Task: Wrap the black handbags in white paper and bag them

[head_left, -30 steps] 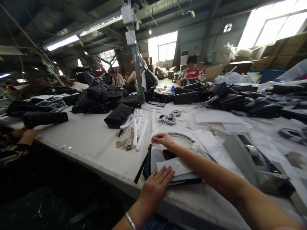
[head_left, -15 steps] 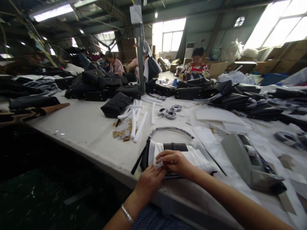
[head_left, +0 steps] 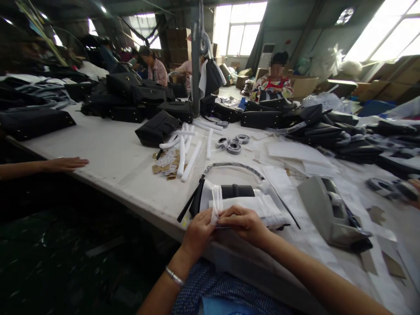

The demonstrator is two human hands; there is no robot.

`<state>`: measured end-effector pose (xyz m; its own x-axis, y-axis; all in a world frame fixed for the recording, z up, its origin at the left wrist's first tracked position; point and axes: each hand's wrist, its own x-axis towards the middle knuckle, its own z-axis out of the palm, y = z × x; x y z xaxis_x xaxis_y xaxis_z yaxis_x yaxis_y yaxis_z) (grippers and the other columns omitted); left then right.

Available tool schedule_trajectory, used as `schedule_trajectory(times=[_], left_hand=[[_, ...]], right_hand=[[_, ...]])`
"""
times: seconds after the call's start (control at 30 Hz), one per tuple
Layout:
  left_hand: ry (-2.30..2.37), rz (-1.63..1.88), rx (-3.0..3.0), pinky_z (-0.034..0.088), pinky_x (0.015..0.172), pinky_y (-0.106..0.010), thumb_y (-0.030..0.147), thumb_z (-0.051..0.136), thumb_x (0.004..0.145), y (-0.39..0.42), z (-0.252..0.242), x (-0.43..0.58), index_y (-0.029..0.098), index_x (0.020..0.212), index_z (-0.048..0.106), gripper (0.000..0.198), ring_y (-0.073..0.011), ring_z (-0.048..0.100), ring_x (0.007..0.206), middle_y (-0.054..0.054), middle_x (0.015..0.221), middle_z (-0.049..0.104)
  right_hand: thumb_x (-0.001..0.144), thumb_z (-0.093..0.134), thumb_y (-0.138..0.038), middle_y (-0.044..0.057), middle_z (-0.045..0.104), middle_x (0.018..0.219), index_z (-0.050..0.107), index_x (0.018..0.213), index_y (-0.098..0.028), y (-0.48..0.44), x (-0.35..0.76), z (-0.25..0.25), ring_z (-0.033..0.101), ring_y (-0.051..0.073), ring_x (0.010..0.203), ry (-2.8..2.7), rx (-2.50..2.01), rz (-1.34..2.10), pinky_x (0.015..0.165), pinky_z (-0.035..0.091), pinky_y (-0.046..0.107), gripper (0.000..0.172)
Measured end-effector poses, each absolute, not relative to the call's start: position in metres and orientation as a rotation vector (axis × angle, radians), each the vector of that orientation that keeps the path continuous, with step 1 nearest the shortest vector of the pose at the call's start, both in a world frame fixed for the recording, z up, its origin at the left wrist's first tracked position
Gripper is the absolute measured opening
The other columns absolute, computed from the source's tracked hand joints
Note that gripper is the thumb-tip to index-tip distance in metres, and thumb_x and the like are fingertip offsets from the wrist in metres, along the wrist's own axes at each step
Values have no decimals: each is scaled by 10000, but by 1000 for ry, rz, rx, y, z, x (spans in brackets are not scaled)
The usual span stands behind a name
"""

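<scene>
A black handbag (head_left: 238, 191) lies in front of me at the table's near edge, with its wrapped handle (head_left: 231, 165) arched away from me. White wrapping sheet (head_left: 259, 204) covers much of its front. My left hand (head_left: 199, 231) is closed at the bag's left part, pinching the gathered white wrapping. Beside it my right hand (head_left: 245, 223) is also closed, its fingertips pressed on the same fold close to the left fingers. The fingers partly hide the fold.
A grey tape dispenser (head_left: 316, 205) stands right of the bag. White foam tubes (head_left: 191, 162), tape-like rolls (head_left: 233, 148) and a black bag (head_left: 157, 128) lie beyond. Another person's hand (head_left: 67, 164) rests on the left table edge; another hand (head_left: 415, 189) shows far right.
My right hand has come down from above the wrapping, and both hands' fingertips now meet at the fold. Another person's hand has appeared at left, another at the right edge. The view has tilted down.
</scene>
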<state>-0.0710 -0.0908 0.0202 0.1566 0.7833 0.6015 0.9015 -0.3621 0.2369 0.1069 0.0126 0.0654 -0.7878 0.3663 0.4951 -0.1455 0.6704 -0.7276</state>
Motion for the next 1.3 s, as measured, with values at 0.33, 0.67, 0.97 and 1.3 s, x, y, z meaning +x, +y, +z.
schedule_trajectory(times=[0.33,0.67,0.97,1.3], left_hand=[[-1830,-1066,-2219,524,1018,-460,156,692,815,-93,16,-67,171,1266,514,486,-281,587,1203,-137,1239,639],[-1777,-970,-2227,493,1071,-417,178,625,884,-96,20,-67,228,1444,413,602,-253,494,1330,-104,1468,506],[-1635,-842,-2194,494,1084,-385,131,488,956,-97,15,-68,172,1432,441,480,-208,490,1346,-82,1414,571],[-1561,-825,-2178,510,1067,-395,171,497,961,-96,9,-71,146,1415,465,457,-224,481,1353,-98,1403,578]], right_hand=[[948,555,-152,89,703,1084,685,1061,-219,7,112,59,671,189,1015,-2273,-318,808,878,571,319,185],[964,467,-119,75,739,1110,675,1130,-224,1,116,53,670,189,1099,-2363,-142,549,980,541,354,286],[973,535,-271,89,719,1159,663,1188,-202,49,94,104,658,238,1090,-2603,-594,361,1032,452,401,260],[969,522,-270,119,760,982,753,923,-161,91,26,85,694,240,989,-3124,-762,292,964,431,347,260]])
